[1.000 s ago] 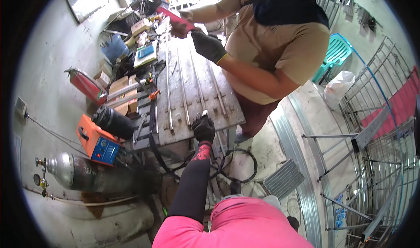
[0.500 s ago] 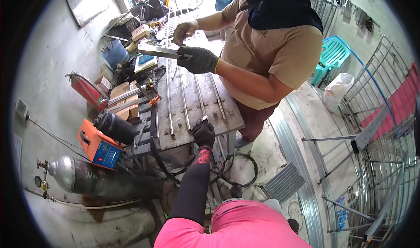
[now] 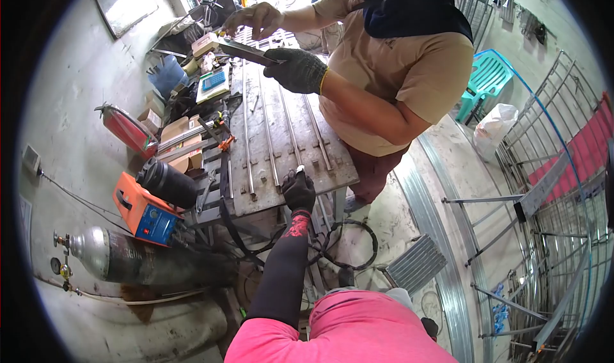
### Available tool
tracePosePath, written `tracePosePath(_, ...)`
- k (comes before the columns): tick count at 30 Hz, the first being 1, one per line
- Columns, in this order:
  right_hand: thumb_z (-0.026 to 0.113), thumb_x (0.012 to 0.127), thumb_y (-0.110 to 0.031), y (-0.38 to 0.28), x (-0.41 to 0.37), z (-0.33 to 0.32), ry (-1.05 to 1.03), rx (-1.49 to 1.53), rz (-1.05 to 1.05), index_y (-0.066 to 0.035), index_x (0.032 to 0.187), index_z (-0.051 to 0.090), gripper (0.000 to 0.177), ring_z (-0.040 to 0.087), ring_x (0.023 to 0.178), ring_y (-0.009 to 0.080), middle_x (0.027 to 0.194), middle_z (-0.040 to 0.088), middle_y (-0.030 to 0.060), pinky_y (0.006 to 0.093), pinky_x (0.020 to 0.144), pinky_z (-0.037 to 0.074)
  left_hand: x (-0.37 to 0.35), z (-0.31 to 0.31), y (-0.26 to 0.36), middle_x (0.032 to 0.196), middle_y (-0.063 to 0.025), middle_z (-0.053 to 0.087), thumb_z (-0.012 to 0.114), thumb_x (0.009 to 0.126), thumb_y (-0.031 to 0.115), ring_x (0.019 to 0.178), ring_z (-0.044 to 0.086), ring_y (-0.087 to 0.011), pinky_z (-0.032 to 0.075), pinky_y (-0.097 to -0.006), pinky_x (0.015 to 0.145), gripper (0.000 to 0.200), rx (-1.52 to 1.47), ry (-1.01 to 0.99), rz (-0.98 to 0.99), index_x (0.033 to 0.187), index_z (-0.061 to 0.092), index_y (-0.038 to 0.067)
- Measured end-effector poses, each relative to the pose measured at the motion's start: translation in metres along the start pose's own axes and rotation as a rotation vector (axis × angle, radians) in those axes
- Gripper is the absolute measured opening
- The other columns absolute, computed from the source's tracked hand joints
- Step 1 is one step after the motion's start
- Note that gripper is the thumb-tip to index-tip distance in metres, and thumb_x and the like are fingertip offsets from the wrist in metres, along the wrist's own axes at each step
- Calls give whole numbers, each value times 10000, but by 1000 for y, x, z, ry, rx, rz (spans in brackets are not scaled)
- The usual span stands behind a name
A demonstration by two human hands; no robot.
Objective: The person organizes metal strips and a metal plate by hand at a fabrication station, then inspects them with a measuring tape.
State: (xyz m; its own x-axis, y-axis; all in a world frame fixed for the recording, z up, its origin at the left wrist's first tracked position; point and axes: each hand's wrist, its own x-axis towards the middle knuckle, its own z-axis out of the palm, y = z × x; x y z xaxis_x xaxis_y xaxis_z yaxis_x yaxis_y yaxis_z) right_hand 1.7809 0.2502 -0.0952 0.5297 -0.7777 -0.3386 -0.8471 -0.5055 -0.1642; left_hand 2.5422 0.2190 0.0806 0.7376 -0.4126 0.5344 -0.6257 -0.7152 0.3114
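My left hand (image 3: pixel 299 190), in a black glove, rests at the near edge of the metal worktable (image 3: pixel 275 201) with its fingers curled. A small whitish bit (image 3: pixel 300 169) shows at its fingertips; what it is I cannot make out. Several long metal rods (image 3: pixel 291 123) lie along the tabletop beyond the hand, among small blocks. Part of my right hand (image 3: pixel 430 328), dark-gloved, shows beside my pink shirt, its fingers hidden. Across the table a co-worker holds a flat metal bar (image 3: pixel 246 51) in a gloved hand, the other hand raised above it.
On the left are an orange-and-blue machine (image 3: pixel 148 209), a gas cylinder (image 3: pixel 137 257) and a red extinguisher (image 3: pixel 128 131). Black cables (image 3: pixel 358 268) loop below the table. Metal strips (image 3: pixel 425 235), a ribbed panel (image 3: pixel 414 264), a green chair (image 3: pixel 485 81) and metal racks (image 3: pixel 556 145) are at right.
The co-worker's raised hand has moved up and left, fingers more spread, and the gloved hand with the bar has shifted up slightly. My left hand has barely moved.
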Motion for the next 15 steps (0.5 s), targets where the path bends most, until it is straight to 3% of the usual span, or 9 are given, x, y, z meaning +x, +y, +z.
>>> tracePosePath(12, 889, 720, -359, 9, -2, 17, 37, 8, -20, -126, 728, 659, 328, 689, 774, 367, 738, 672, 118, 515, 667, 526, -1, 1, 0, 1286, -245, 702, 658, 947, 305, 1175, 661, -438, 501, -531, 1036, 397, -15, 21, -2, 1282, 692, 94)
tracePosePath(15, 885, 719, -329, -4, -6, -4, 32, 25, -8, -121, 724, 648, 315, 692, 760, 371, 744, 678, 125, 504, 665, 533, -2, 6, -2, 1289, -245, 701, 659, 947, 309, 1173, 661, -439, 499, -536, 1038, 402, 20, 42, 6, 1285, 692, 95)
